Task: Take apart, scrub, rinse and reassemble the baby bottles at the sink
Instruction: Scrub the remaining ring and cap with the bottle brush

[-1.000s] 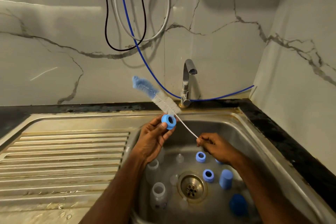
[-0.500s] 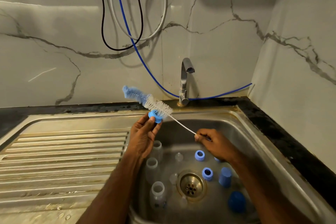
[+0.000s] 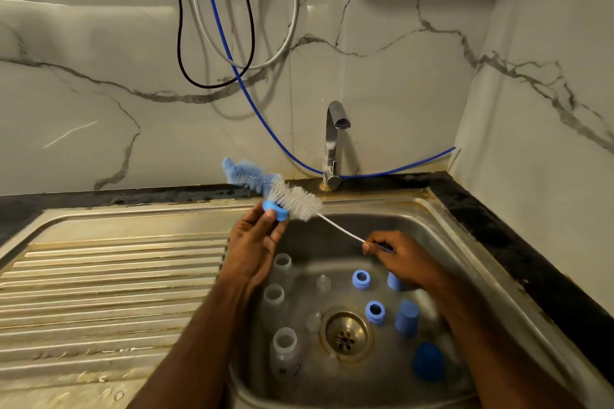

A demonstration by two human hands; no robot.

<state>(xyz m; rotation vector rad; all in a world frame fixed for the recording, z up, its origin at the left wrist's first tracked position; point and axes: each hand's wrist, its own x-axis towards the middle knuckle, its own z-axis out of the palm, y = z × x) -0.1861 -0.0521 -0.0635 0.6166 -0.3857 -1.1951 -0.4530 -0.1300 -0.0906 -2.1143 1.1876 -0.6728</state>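
The left hand (image 3: 254, 242) is up over the back left edge of the sink (image 3: 442, 242). Its thumb and fingers pinch a small blue ring (image 3: 275, 209), and the rest of the hand is loosely curled. The right hand (image 3: 398, 257) is over the middle of the sink, and its fingers are curled tight around the thin white handle of the brush (image 3: 292, 197). The brush is long and lies on a slant. Its handle end is low on the right, in the right hand, and its fluffy blue tip points up and to the left, toward the wall. The white bristles touch the ring, just behind it; I cannot tell if they go through the hole. Down in the sink, three clear bottles (image 3: 282, 267) stand in a row along the left wall with their open mouths up. Two more blue rings (image 3: 361, 279) sit near the drain (image 3: 345, 334), and blue caps (image 3: 407, 317) stand to the right of it. One cap is partly hidden under the right hand. Small clear teats (image 3: 324, 282) lie between the bottles and the rings. The tap (image 3: 334, 143) stands behind the sink, just right of the brush. The ridged drainboard (image 3: 109, 282) lies flat on the left.
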